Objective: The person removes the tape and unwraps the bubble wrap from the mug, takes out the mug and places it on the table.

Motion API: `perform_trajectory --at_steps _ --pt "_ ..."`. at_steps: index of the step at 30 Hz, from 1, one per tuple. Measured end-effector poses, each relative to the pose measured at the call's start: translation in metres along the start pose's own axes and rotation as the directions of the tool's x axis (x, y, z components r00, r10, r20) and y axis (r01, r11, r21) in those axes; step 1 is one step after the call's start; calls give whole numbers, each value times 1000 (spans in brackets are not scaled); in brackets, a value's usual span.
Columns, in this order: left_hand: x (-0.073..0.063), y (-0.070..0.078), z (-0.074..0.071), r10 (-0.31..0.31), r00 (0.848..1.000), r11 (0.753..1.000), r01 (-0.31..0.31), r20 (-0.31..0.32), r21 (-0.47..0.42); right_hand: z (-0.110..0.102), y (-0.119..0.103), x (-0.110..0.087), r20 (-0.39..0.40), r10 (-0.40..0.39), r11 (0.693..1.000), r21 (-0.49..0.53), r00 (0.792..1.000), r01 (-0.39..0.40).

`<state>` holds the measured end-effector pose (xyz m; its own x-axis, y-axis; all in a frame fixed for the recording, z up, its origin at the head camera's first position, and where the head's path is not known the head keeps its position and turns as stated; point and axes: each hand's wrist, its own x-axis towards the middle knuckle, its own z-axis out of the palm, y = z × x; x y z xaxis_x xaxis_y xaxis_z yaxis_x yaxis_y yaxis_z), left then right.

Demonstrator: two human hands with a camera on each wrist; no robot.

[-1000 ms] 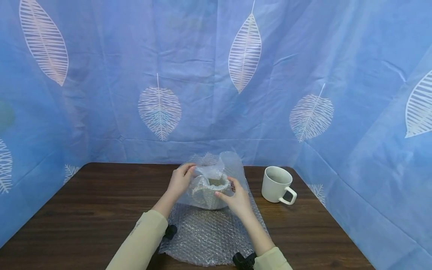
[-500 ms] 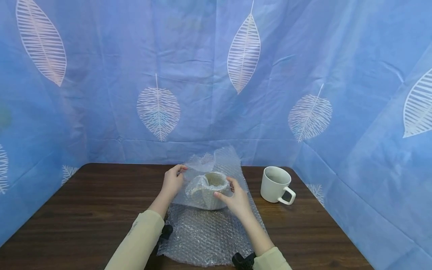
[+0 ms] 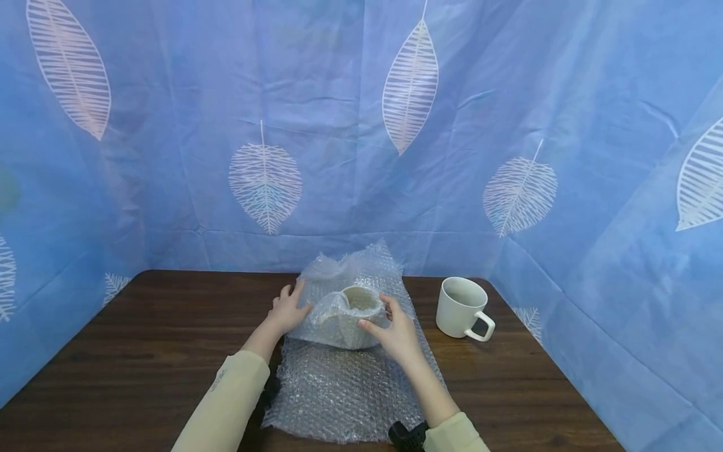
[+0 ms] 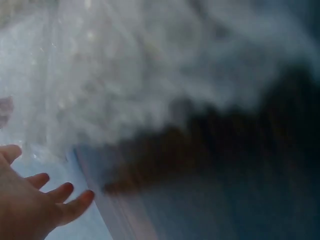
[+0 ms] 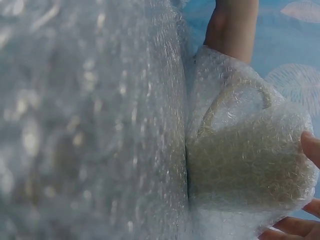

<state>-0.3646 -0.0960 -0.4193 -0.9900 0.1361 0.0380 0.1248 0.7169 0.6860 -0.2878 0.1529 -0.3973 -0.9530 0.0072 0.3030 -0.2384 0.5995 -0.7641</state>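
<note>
In the head view a pale mug (image 3: pixel 356 328) stands upright on a long sheet of bubble wrap (image 3: pixel 344 395), with a layer of the wrap folded round its near and left sides. Its handle, pointing left, shows through the film, most clearly in the right wrist view. My right hand (image 3: pixel 400 336) grips the wrapped mug from the right, thumb in front and fingers behind the rim. My left hand (image 3: pixel 287 312) spreads its fingers at the left edge of the wrap, holding nothing. The far end of the sheet rises crumpled behind the mug.
A second pale mug (image 3: pixel 462 307), unwrapped, stands on the right of the dark wooden table (image 3: pixel 169 345), handle facing right and toward me. A blue leaf-patterned curtain (image 3: pixel 339 188) hangs round the back and sides of the table.
My left hand has let go of the upper wrap and moved left and toward me, its fingers now spread. The loose flap has dropped back, uncovering the mug's rim. The right hand stays put.
</note>
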Motion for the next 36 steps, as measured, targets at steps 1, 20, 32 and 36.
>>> perform_trajectory --at_steps 1,20,32,36 --pt "-1 -1 -1 -10 1000 1000 9 12 18 0 0 0 0 0 1000 0 1000 0" --pt "-13 -9 -11 -128 966 988 105 223 114 -1 5 2 48 4 1000 20 999 -5" --pt "-13 -13 -13 -86 979 989 61 188 134 -21 9 16 179 -42 999 -20 983 47" --pt "-15 -16 -20 -36 981 991 11 190 134 -29 8 23 204 -45 998 -40 978 54"
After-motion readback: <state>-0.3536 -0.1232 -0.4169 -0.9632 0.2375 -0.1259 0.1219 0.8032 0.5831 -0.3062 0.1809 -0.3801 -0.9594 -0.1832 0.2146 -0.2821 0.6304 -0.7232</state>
